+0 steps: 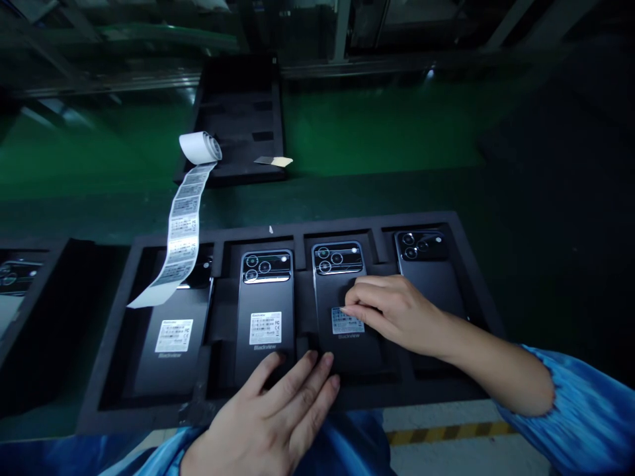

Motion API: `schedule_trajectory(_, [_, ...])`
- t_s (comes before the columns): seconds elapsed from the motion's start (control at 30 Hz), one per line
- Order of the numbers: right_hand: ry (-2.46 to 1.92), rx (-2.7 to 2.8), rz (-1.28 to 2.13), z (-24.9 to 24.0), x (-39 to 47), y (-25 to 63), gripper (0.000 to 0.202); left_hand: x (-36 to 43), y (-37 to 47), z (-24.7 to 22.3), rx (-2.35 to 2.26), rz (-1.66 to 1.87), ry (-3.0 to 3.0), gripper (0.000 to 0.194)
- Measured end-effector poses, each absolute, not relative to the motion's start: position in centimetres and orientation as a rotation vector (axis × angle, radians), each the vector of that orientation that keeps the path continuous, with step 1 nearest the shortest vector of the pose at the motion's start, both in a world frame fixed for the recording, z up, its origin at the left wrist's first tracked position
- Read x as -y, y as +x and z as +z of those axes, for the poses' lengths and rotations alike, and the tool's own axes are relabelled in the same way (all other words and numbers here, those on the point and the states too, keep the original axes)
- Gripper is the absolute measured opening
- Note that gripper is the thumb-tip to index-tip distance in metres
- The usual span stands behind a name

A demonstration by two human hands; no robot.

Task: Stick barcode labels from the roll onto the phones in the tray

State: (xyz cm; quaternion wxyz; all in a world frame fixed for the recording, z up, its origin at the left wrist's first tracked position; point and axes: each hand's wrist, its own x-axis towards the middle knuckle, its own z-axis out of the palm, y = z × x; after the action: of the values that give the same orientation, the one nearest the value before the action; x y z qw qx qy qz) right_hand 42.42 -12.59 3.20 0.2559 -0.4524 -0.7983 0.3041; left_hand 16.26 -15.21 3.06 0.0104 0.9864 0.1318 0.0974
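Observation:
A black foam tray [213, 291] holds several dark phones, backs up. My right hand [389, 307] is closed, its fingertips pinched at the upper edge of the label [348, 321] on the third phone [327, 284]; whether anything is between them is too small to tell. My left hand [282, 403] lies with fingers spread on the tray's front edge, near the bottoms of the second phone [265, 297] and the third. White labels also sit on the second phone and the leftmost phone [163, 370]. The rightmost phone [431, 291] shows no label on its visible part.
An unrolled strip of labels [183, 225] drapes from its roll [201, 147] over the leftmost phone. Behind stands a black box [235, 125], with a small blade-like piece [274, 160] at its front edge. Another tray [44, 297] is at the left.

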Motion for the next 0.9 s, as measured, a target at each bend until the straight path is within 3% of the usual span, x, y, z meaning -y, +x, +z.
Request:
schedule_trajectory(0.67, [-1.201, 2.188, 0.771, 3.1, 12.65, 42.56, 0.028, 15.11, 16.26, 3.08, -0.407, 0.293, 3.076, 0.037])
schedule_trajectory(0.9, [-1.236, 2.364, 0.564, 3.22, 12.83, 42.68, 0.032, 15.2, 16.22, 3.16, -0.418, 0.294, 3.087, 0.038])
